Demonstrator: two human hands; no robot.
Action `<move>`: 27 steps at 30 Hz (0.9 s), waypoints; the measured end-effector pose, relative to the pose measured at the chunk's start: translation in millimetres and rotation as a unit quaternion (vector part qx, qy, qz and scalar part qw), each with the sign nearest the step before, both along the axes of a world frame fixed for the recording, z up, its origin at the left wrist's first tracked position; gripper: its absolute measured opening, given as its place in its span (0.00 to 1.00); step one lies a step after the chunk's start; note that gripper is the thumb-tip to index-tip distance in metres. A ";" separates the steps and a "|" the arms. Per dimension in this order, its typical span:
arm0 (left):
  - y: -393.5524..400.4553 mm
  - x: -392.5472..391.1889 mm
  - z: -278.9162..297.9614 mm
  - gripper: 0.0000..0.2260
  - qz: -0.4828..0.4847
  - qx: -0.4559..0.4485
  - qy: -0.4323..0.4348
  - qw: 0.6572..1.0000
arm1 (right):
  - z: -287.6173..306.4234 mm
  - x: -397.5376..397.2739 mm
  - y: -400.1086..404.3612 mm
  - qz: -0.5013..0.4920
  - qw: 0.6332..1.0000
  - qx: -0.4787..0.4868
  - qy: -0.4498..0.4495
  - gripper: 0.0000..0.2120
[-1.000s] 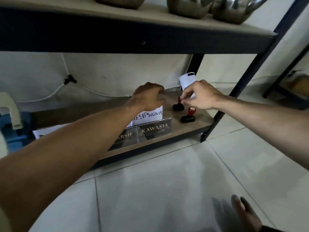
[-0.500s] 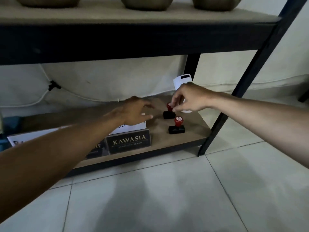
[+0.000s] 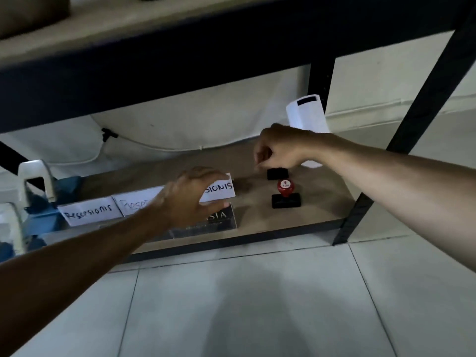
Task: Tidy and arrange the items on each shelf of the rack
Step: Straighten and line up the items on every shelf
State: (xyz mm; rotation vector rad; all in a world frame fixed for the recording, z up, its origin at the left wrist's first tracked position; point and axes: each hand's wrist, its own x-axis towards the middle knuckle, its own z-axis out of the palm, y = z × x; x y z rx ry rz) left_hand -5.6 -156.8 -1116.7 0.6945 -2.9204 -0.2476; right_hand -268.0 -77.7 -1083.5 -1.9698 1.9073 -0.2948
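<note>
left hand [image 3: 192,199]: fingers spread around the right end of a white paper sign [image 3: 219,189] lettered "SIONIS", at the middle of the bottom shelf [image 3: 322,215]
right hand [image 3: 279,148]: curled over the far black stamp [image 3: 277,173]; whether it grips, cannot tell
near stamp [image 3: 286,195]: red knob, upright, free, just nearer than the far one
acrylic nameplate [image 3: 219,222]: near edge, below the sign
white case [image 3: 306,114]: far right, leaning on the post

Pale glossy tiled floor [image 3: 257,305] w/ dark grout at 6 o'clock; thin white wall cable [image 3: 159,146] approx 11 o'clock.
</note>
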 end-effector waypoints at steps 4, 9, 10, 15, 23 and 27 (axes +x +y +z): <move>55.1 18.6 -30.4 0.16 -0.044 0.045 0.048 0.997 | -10.8 -18.9 6.0 0.005 1.000 0.007 -0.013 0.06; 135.6 18.6 -125.5 0.23 0.338 0.354 0.228 0.842 | -16.7 -25.7 7.2 -0.011 0.997 0.077 -0.026 0.05; 144.6 13.0 -138.5 0.30 0.402 0.413 0.283 0.767 | -15.6 -25.4 5.4 -0.019 0.995 0.090 -0.036 0.05; 155.4 -30.8 -159.0 0.42 0.465 0.581 0.434 0.508 | -11.2 -14.6 4.0 -0.025 0.985 0.169 0.014 0.13; 140.7 -55.0 -159.1 0.31 0.441 0.593 0.573 0.353 | -28.8 -16.0 37.1 -0.066 0.991 0.113 -0.021 0.13; 143.2 -56.7 -160.5 0.30 0.432 0.589 0.593 0.338 | -28.0 -8.3 34.9 -0.084 0.992 0.083 -0.050 0.14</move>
